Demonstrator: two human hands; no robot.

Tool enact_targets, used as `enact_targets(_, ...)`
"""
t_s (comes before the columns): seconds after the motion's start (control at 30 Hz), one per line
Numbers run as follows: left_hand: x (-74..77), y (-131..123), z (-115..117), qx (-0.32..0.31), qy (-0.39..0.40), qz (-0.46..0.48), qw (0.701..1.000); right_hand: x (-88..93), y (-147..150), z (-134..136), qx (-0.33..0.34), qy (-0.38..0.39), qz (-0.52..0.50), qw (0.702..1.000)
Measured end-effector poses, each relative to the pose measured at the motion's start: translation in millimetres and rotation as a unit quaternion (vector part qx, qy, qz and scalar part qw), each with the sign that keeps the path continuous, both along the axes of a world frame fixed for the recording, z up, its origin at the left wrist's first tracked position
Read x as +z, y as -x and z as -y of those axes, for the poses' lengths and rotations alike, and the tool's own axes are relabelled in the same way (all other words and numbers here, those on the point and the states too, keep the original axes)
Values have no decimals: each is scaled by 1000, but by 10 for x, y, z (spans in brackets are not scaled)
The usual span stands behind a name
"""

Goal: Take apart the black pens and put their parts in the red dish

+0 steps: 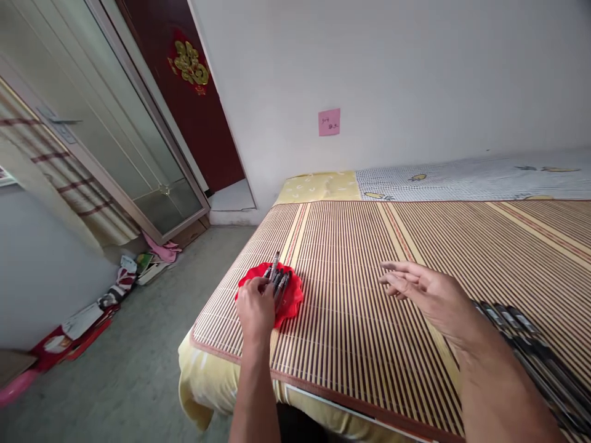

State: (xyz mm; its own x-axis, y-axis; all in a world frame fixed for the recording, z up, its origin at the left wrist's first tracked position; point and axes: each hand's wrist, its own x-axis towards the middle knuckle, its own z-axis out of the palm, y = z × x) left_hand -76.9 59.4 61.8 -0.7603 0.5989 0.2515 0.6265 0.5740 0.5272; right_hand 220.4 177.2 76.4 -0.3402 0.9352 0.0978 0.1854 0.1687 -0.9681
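Note:
A red scalloped dish point(293, 303) sits on the striped bamboo mat near its left front corner, with several dark pens point(281, 284) lying in it. My left hand point(256, 303) is over the dish, fingers closed on a pen point(275, 263) that tilts upward above the others. Its lower part is hidden by my fingers. To the right, my right hand point(418, 286) hovers above the mat with fingers stretched out and nothing in them. Under and beyond my right forearm lies a row of several black pens point(530, 335), partly covered by the arm.
The bamboo mat point(341, 258) covers a bed with yellow bedding point(210, 375) hanging over its front edge. A white wall with a pink note point(329, 122) stands behind. At left are a glazed door point(115, 123), grey floor point(152, 332) and assorted items along the wall.

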Motion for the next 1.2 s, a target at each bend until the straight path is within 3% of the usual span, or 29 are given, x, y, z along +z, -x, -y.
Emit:
enact_targets(0.13, -138, 254, 75, 28, 43, -29, 998, 27, 1, 23, 24, -2, 43, 999)
enact_targets(0.53, -290, 318, 62, 30, 102, -66, 992, -20, -5, 3, 48, -9, 55, 997)
enact_targets(0.87, -282, 316, 84, 34, 86, -73, 993, 46, 38, 42, 42, -35, 35, 998)
enact_targets(1.07, -279, 332, 66, 46, 36, -77, 995, 64, 35, 60, 42, -41, 33, 998)
enact_targets(1.2, -129, 316, 127, 52, -32, -81, 995, 42, 19, 40, 37, -26, 47, 998)
